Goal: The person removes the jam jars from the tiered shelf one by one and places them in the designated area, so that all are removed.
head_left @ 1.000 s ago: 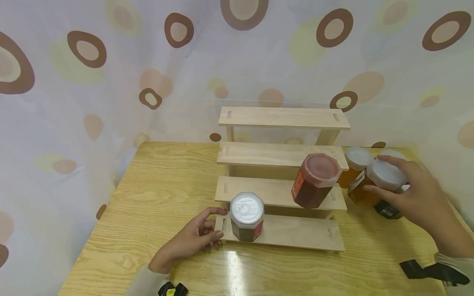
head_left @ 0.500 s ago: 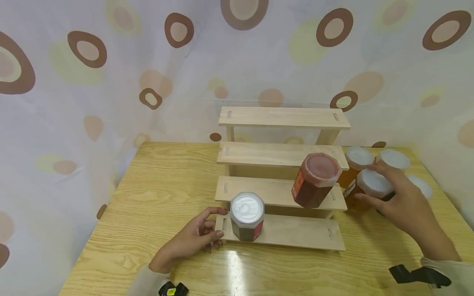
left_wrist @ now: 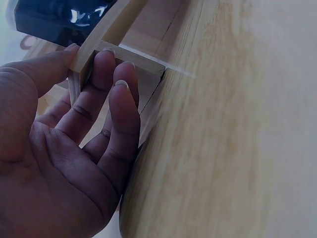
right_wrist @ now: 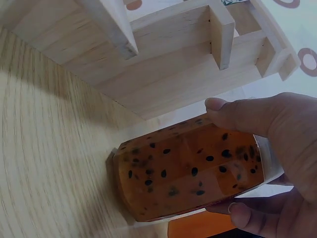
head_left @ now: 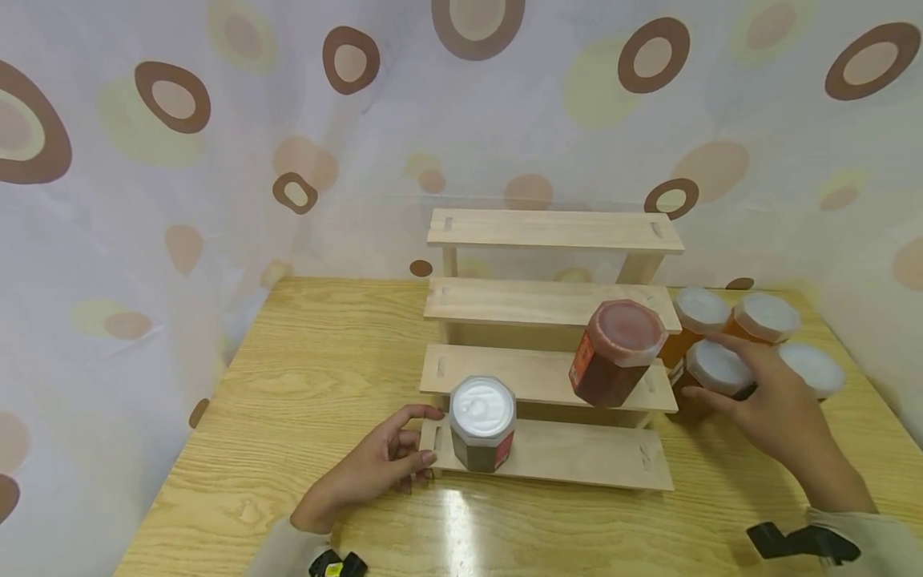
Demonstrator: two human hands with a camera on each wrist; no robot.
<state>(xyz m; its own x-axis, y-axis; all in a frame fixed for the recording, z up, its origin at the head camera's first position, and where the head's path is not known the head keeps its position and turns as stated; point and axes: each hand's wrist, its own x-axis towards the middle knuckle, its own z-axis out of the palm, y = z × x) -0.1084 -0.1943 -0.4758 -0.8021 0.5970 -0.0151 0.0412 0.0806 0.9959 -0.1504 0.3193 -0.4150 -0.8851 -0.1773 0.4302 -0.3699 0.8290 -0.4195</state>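
My right hand [head_left: 775, 405] grips an octagonal jar [head_left: 719, 369] near its white lid, to the right of the wooden step shelf [head_left: 555, 228]. The right wrist view shows amber filling with black seeds in this jar [right_wrist: 188, 168]; its base is at the tabletop, tilted in that view. My left hand [head_left: 375, 461] holds the left end of the shelf's lowest board, thumb and fingers about the edge [left_wrist: 91, 49]. Beside it on that board stands a grey-lidded jar [head_left: 481, 425]. A dark red jar [head_left: 616, 353] stands on the board above, toward the right.
More white-lidded jars stand close behind and beside the held one: an amber jar [head_left: 699, 312], another amber jar [head_left: 764, 316] and a jar [head_left: 815, 369] partly hidden by my right hand. The wooden table [head_left: 324, 344] ends at a patterned sheet [head_left: 461, 144] behind the shelf.
My right hand has moved left and a little down with the amber jar, toward the shelf's right side, uncovering the jars behind. My left hand has stayed in place.
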